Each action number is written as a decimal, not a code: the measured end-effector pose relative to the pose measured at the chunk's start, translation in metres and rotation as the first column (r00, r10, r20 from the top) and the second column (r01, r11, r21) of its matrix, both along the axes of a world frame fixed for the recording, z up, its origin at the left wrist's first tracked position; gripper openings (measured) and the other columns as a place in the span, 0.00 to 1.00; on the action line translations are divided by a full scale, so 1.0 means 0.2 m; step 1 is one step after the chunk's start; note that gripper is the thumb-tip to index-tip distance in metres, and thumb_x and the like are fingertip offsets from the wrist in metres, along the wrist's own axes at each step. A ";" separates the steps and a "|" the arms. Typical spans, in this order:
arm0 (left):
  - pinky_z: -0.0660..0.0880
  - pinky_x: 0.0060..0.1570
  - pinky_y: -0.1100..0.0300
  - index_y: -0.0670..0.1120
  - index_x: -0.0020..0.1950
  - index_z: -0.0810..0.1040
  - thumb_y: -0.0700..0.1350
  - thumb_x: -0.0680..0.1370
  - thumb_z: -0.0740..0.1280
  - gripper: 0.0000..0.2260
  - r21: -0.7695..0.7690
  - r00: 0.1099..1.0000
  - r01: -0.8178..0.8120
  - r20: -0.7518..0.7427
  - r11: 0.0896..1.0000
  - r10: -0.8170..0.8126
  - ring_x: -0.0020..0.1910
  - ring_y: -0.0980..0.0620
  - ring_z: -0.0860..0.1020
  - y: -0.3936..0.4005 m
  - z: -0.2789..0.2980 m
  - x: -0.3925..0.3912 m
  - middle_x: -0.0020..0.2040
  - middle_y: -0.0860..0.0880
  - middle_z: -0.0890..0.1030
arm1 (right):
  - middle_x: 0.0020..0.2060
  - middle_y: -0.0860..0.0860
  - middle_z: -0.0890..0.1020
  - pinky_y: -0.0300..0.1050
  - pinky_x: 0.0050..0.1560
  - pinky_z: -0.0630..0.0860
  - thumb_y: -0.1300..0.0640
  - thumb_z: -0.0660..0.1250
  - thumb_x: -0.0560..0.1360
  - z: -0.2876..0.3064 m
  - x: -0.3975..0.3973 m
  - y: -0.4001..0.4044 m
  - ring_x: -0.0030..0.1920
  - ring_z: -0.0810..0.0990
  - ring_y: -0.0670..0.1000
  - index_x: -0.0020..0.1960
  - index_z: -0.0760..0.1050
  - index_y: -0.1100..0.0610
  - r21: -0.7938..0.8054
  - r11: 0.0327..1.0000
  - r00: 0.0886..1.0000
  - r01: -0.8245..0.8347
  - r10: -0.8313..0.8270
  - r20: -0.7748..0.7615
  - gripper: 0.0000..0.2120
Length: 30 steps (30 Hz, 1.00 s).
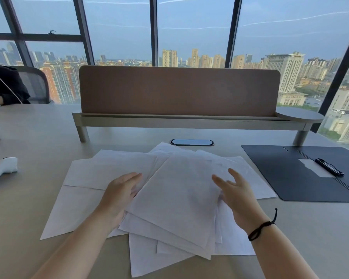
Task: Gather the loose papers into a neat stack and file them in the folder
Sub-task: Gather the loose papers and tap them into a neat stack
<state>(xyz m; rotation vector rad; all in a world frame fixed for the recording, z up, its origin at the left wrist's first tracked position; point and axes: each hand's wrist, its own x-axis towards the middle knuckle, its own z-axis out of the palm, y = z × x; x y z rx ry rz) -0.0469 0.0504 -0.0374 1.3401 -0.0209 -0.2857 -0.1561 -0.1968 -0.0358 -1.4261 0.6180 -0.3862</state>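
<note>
A pale desk [38, 137] stands before tall windows over a city skyline, with a brown divider panel [179, 90] across its far side. The loose papers [179, 194] lie fanned and overlapping at skewed angles in the middle of the desk, directly in front of the person, some sheets spread far to the left. The left hand [119, 196] rests flat and open on the left side of the pile, fingers extended, gripping nothing. The right hand [236, 196] is also open, fingers spread, at the pile's right edge; whether it touches the top sheet cannot be told. A black cord bracelet [262, 226] circles the right wrist.

The gathering step looks barely begun: no neat stack exists yet. The next move likely calls for both palms to sweep inward, draw the outlying sheets under the centre, then square the edges.

To the right, just beside the papers, the dark folder [290, 178] lies open and flat, a black pen [328, 167] resting on it. That pen may need shifting before filing. A white object [2, 170] sits at the far left.
</note>
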 end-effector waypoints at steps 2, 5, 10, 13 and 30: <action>0.75 0.54 0.59 0.41 0.58 0.78 0.40 0.79 0.68 0.08 -0.010 0.999 0.011 -0.031 1.000 -0.012 0.50 0.53 0.79 0.01 0.00 0.01 0.52 0.47 0.81 | 0.69 0.57 0.73 0.59 0.58 0.79 0.52 0.74 0.76 0.01 -0.01 -0.01 0.64 0.75 0.60 0.80 0.60 0.52 0.149 0.989 1.000 0.008 -0.009 0.001 0.37; 0.79 0.49 0.53 0.40 0.59 0.76 0.42 0.79 0.69 0.11 -0.034 0.993 0.035 -0.116 0.999 -0.039 0.53 0.47 0.80 0.03 -0.01 0.02 0.54 0.43 0.80 | 0.53 0.59 0.79 0.55 0.44 0.79 0.52 0.75 0.75 0.03 -0.01 -0.02 0.50 0.79 0.61 0.72 0.70 0.65 0.296 0.955 1.000 0.002 0.007 -0.028 0.31; 0.84 0.42 0.52 0.36 0.60 0.78 0.43 0.78 0.70 0.14 0.063 0.984 0.111 -0.151 0.992 -0.100 0.51 0.42 0.82 0.01 -0.03 0.01 0.58 0.38 0.81 | 0.49 0.66 0.87 0.55 0.43 0.86 0.63 0.73 0.75 -0.01 -0.03 0.03 0.40 0.86 0.61 0.57 0.80 0.68 0.293 0.950 0.989 -0.109 0.134 -0.064 0.12; 0.83 0.46 0.51 0.37 0.55 0.81 0.42 0.78 0.70 0.10 0.122 0.990 0.104 -0.109 0.987 -0.091 0.47 0.44 0.82 0.01 -0.03 0.02 0.54 0.38 0.82 | 0.47 0.62 0.88 0.57 0.54 0.84 0.68 0.69 0.76 -0.03 -0.02 0.07 0.47 0.87 0.62 0.53 0.82 0.64 -0.043 0.966 0.951 -0.255 0.243 -0.189 0.07; 0.81 0.53 0.49 0.38 0.59 0.82 0.34 0.77 0.68 0.11 0.216 0.912 0.404 -0.026 0.889 -0.409 0.53 0.40 0.84 0.03 -0.01 -0.10 0.55 0.39 0.86 | 0.44 0.55 0.89 0.58 0.50 0.84 0.46 0.71 0.77 -0.05 0.00 0.13 0.43 0.88 0.59 0.54 0.83 0.60 -0.111 0.963 0.969 -0.246 0.246 -0.013 0.17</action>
